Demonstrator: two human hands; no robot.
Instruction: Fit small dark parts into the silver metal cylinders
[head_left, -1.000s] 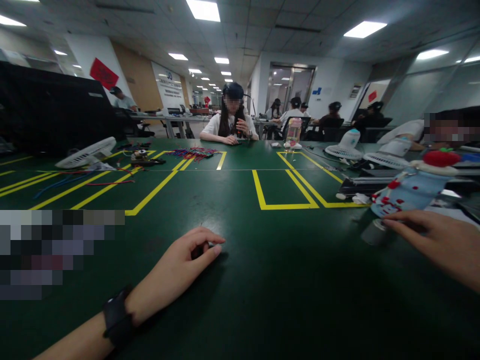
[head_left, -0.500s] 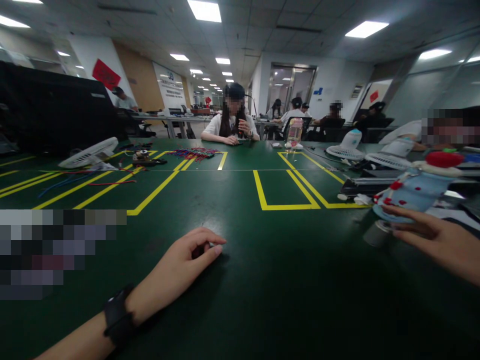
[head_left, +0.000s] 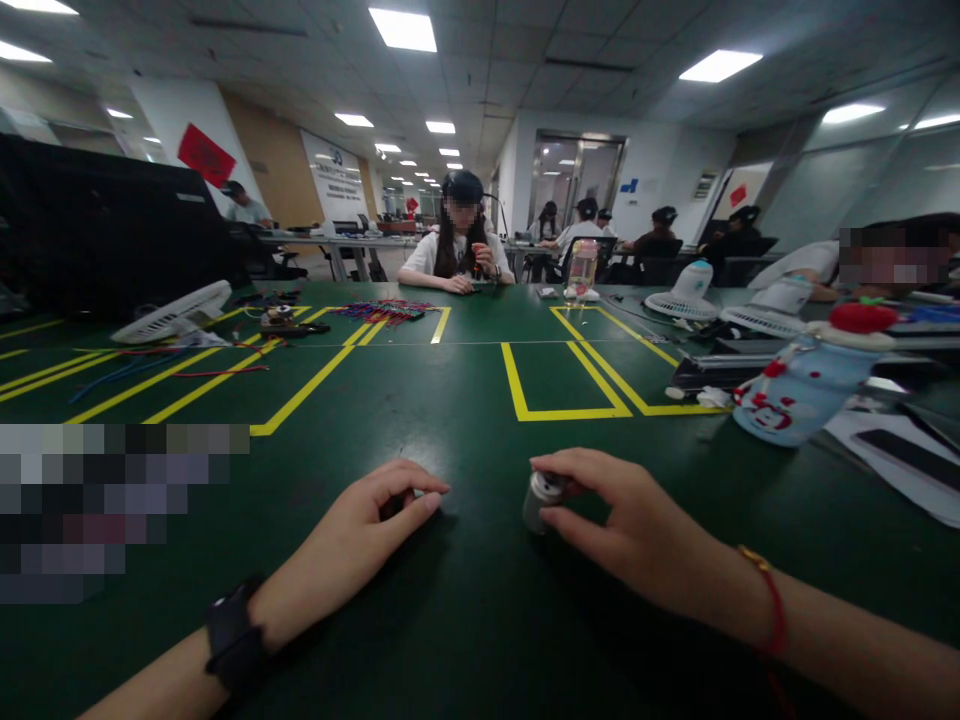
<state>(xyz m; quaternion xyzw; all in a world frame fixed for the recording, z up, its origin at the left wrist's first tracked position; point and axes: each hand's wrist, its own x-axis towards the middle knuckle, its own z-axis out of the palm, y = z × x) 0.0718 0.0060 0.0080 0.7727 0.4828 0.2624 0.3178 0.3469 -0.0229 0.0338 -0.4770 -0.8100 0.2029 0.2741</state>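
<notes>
The right hand (head_left: 637, 525) grips a small grey cylinder (head_left: 541, 499) between thumb and fingers on the green bench (head_left: 480, 620), near the middle of the near edge and just right of the left hand (head_left: 360, 540). The cylinder stands roughly upright, its long axis tilted slightly, the paler cap end pointing up and a little toward the right hand; its far side is covered by the fingers, so the full shape is hard to make out. The left hand rests on the bench with its fingers curled narrowly around something small and dark, mostly hidden under the fingertips; what it is cannot be told. A black wristband (head_left: 236, 635) sits on the left wrist and a red cord bracelet (head_left: 772, 600) on the right. Well apart to the right lies a pale blue bottle (head_left: 802, 395) with red marks, on its side with a red top pointing right. Yellow tape lines (head_left: 562, 412) mark the bench beyond, and a person (head_left: 459, 250) sits at the far side.
</notes>
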